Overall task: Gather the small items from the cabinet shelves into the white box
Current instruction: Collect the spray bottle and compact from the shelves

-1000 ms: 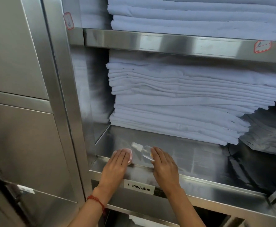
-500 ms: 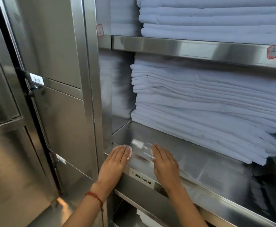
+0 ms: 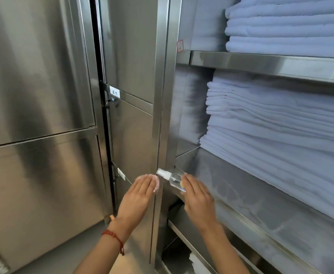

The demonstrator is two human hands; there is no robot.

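Clear spray bottle (image 3: 172, 178), white cap, tilted, yellow-labelled.

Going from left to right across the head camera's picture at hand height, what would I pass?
Steel cabinet door → left hand holding a pink round item → clear small bottle → right hand → folded white linens.

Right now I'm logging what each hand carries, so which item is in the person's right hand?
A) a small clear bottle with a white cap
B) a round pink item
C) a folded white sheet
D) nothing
A: the right hand holds the small clear bottle, its white cap pointing left toward the left hand.
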